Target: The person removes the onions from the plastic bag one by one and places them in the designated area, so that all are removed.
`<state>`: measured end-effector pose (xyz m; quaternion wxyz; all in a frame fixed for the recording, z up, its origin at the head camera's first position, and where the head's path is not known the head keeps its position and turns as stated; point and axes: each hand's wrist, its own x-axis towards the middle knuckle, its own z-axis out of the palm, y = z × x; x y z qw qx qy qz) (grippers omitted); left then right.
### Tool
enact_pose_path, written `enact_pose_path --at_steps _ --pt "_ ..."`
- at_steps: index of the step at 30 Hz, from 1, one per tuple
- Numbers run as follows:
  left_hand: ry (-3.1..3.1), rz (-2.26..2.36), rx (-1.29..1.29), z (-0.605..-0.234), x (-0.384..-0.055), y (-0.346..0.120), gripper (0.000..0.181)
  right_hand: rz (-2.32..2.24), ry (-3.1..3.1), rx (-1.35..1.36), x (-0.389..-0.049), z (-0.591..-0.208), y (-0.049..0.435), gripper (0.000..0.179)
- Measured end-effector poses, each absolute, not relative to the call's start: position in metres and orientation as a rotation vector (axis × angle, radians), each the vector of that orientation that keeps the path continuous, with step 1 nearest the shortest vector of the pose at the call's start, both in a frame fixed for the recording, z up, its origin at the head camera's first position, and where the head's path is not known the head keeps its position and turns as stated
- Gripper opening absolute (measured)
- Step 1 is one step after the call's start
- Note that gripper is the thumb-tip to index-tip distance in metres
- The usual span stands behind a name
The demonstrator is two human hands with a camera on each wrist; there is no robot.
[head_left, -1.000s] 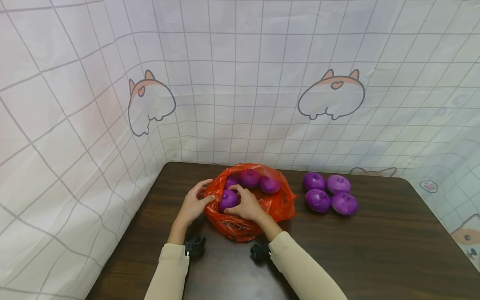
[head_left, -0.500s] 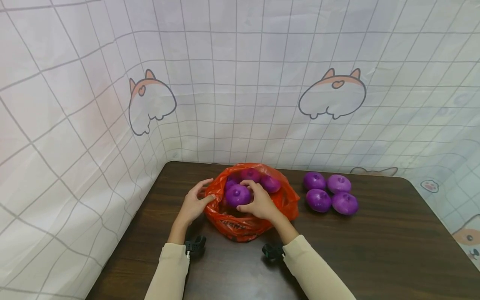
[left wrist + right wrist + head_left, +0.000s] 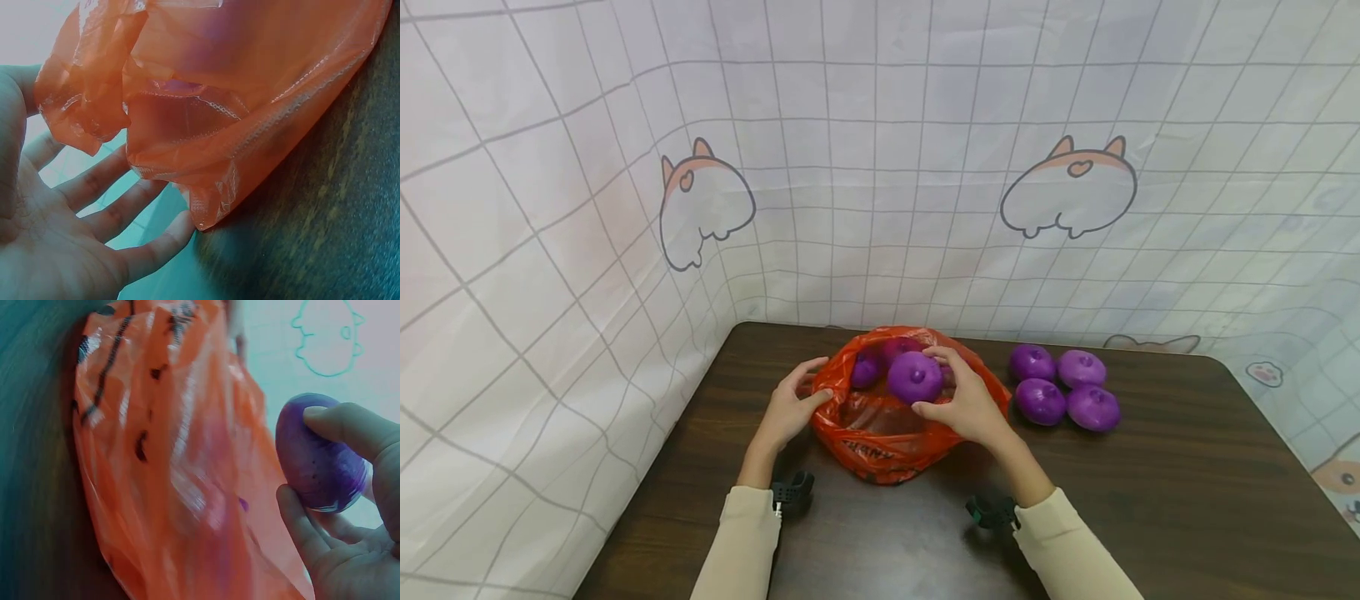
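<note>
A red plastic bag [image 3: 880, 454] with black print lies on the table, its mouth held wide. At its left rim my left hand [image 3: 788, 414] grips the plastic, thumb over the edge and fingers outside, as the left wrist view also shows along the bag's side [image 3: 181, 125]. My right hand [image 3: 968, 404] holds a smooth purple onion [image 3: 916, 377] with a small nub, between thumb and fingers, over the mouth. In the right wrist view this onion [image 3: 319, 453] is apart from the table. Inside the bag sit another purple onion [image 3: 866, 370] and a partly hidden one [image 3: 901, 346].
Several purple onions [image 3: 1064, 387] stand close together on the dark wooden table [image 3: 1165, 492], right of the bag. Behind and at the left hangs a white gridded cloth [image 3: 880, 208] with cartoon dogs. Black cameras sit on both wrists.
My right hand has lifted one onion from the left inside of the bag and carried it up and to the right. The left hand stays on the rim.
</note>
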<state>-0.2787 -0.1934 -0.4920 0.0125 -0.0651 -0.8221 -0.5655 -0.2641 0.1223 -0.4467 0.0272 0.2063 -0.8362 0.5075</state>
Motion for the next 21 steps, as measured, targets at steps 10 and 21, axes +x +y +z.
enact_pose_path --at_steps 10,21 --pt "-2.552 -1.789 -0.22 -0.492 -0.28 -0.193 0.055 1.663 -2.461 0.628 -0.241 -0.424 0.16 0.079" --pt "-2.557 -1.787 -0.209 -0.493 -0.28 -0.193 0.054 1.598 -2.422 0.486 -0.229 -0.415 0.2 0.08"
